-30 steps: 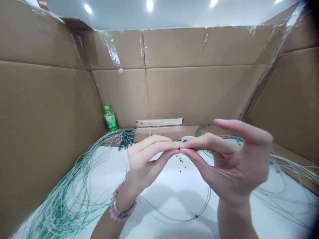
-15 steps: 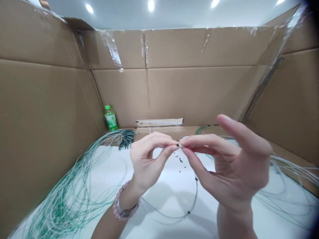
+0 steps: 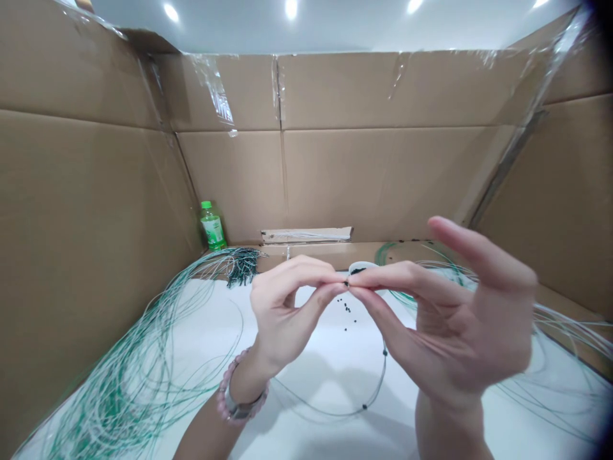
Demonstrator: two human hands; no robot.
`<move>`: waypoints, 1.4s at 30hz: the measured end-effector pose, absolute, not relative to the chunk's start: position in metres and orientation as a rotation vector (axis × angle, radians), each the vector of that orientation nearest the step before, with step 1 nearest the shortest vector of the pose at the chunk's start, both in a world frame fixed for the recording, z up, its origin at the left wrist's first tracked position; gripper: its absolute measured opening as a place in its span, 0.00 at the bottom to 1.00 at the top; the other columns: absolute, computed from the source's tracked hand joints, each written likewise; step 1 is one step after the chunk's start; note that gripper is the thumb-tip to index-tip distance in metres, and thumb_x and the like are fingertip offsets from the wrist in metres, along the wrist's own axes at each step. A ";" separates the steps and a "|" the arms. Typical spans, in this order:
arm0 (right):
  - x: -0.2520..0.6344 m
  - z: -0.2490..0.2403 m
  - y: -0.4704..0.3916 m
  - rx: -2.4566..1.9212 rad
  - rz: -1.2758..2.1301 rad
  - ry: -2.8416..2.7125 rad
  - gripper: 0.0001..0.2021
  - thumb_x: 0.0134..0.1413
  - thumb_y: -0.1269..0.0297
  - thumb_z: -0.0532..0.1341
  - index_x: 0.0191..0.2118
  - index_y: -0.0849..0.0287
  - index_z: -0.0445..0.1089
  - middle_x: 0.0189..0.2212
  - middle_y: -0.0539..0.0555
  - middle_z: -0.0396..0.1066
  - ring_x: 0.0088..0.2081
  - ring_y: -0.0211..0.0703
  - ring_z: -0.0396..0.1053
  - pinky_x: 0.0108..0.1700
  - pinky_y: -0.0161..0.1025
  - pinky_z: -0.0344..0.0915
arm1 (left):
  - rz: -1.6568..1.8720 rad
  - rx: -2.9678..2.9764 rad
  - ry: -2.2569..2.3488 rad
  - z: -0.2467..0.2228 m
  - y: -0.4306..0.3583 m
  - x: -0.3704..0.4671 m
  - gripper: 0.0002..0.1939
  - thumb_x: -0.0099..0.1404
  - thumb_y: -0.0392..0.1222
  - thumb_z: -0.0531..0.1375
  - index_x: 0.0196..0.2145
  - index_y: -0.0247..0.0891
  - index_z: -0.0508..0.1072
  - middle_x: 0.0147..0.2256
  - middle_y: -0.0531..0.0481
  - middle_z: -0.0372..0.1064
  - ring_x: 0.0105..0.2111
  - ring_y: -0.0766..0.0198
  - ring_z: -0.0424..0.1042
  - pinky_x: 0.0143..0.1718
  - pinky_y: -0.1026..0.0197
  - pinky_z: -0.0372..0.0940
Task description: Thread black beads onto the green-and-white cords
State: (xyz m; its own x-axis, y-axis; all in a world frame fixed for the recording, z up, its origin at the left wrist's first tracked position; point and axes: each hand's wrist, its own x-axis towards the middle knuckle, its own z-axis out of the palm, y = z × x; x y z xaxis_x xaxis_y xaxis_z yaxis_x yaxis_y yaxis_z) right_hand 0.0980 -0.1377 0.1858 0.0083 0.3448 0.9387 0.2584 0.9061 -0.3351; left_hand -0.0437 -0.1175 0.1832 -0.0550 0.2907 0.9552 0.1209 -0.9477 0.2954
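Thumb and index finger of my left hand (image 3: 292,313) are pinched together at the centre, with a tiny dark piece (image 3: 346,283) at their tips. My right hand (image 3: 450,319) meets it there, thumb and index fingertips closed on the same spot and another finger raised. A thin wire (image 3: 335,416) with small black beads (image 3: 364,407) curves below the hands over the white surface. Its ends run behind the hands. Several loose black bits (image 3: 347,308) lie just beneath the fingertips. Behind the right fingertips is a white dish (image 3: 360,265) with black bits in it.
A large tangle of green and white wires (image 3: 124,377) covers the left side, beside a dark-tipped bundle (image 3: 243,266). A green bottle (image 3: 212,225) stands in the back left corner. More wires (image 3: 565,319) lie at right. Cardboard walls (image 3: 397,185) enclose the surface.
My right hand has shifted slightly right and its raised finger has moved right. More of the white dish shows. The hanging wire's right side has moved a little to the right.
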 end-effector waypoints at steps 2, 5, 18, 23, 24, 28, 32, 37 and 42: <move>0.097 0.189 -0.139 -0.494 0.059 -1.522 0.37 0.49 0.76 0.66 0.62 0.46 0.53 0.42 0.52 0.75 0.34 0.48 0.77 0.36 0.48 0.77 | 2.171 2.056 0.461 0.184 -0.118 -0.044 0.06 0.57 0.27 0.64 0.30 0.36 0.76 0.26 0.52 0.73 0.26 0.72 0.71 0.27 0.70 0.67; 0.095 0.191 -0.139 -0.488 0.024 -1.500 0.35 0.49 0.77 0.65 0.61 0.45 0.55 0.38 0.51 0.75 0.31 0.45 0.76 0.29 0.45 0.75 | 2.189 2.059 0.478 0.184 -0.118 -0.044 0.05 0.57 0.28 0.64 0.29 0.35 0.76 0.26 0.53 0.73 0.27 0.72 0.71 0.28 0.71 0.67; 0.098 0.193 -0.137 -0.496 0.054 -1.536 0.35 0.48 0.80 0.65 0.60 0.48 0.57 0.31 0.48 0.76 0.32 0.44 0.76 0.30 0.42 0.75 | 2.113 2.172 0.550 0.185 -0.118 -0.048 0.08 0.56 0.26 0.64 0.31 0.36 0.76 0.27 0.54 0.74 0.28 0.73 0.72 0.29 0.71 0.69; 0.097 0.196 -0.134 -0.513 0.164 -1.543 0.32 0.48 0.77 0.65 0.58 0.50 0.59 0.30 0.48 0.75 0.33 0.44 0.76 0.26 0.39 0.73 | 2.152 2.205 0.633 0.185 -0.118 -0.048 0.06 0.58 0.27 0.63 0.30 0.36 0.75 0.27 0.54 0.74 0.26 0.74 0.71 0.28 0.71 0.68; 0.096 0.197 -0.133 -0.511 0.154 -1.562 0.32 0.48 0.77 0.65 0.58 0.50 0.59 0.30 0.47 0.75 0.34 0.44 0.76 0.26 0.38 0.73 | 2.176 2.215 0.641 0.185 -0.118 -0.048 0.06 0.58 0.27 0.63 0.30 0.36 0.74 0.26 0.54 0.74 0.26 0.73 0.70 0.28 0.71 0.67; 0.094 0.196 -0.131 -0.524 0.093 -1.632 0.32 0.50 0.77 0.63 0.58 0.47 0.57 0.31 0.46 0.75 0.33 0.42 0.76 0.28 0.40 0.73 | 2.234 2.317 0.668 0.185 -0.115 -0.048 0.07 0.57 0.26 0.63 0.30 0.36 0.73 0.25 0.53 0.71 0.26 0.72 0.68 0.28 0.69 0.66; 0.094 0.197 -0.130 -0.647 0.132 -1.635 0.32 0.46 0.77 0.63 0.57 0.49 0.58 0.26 0.46 0.72 0.30 0.42 0.73 0.28 0.40 0.71 | 2.225 2.419 0.748 0.187 -0.112 -0.052 0.06 0.58 0.27 0.62 0.29 0.36 0.71 0.25 0.53 0.70 0.25 0.72 0.67 0.26 0.69 0.64; 0.108 0.202 -0.125 -0.852 0.256 -1.771 0.30 0.44 0.75 0.63 0.55 0.55 0.60 0.25 0.44 0.71 0.30 0.39 0.72 0.29 0.36 0.69 | 2.177 2.424 0.892 0.189 -0.107 -0.057 0.06 0.60 0.28 0.61 0.27 0.35 0.70 0.24 0.54 0.69 0.24 0.74 0.65 0.26 0.70 0.62; 0.120 0.204 -0.116 -0.844 0.420 -1.819 0.21 0.52 0.65 0.64 0.53 0.54 0.66 0.35 0.50 0.76 0.40 0.40 0.74 0.33 0.33 0.71 | 2.012 2.429 0.915 0.185 -0.100 -0.050 0.07 0.62 0.33 0.60 0.26 0.35 0.70 0.23 0.54 0.69 0.22 0.73 0.65 0.24 0.70 0.62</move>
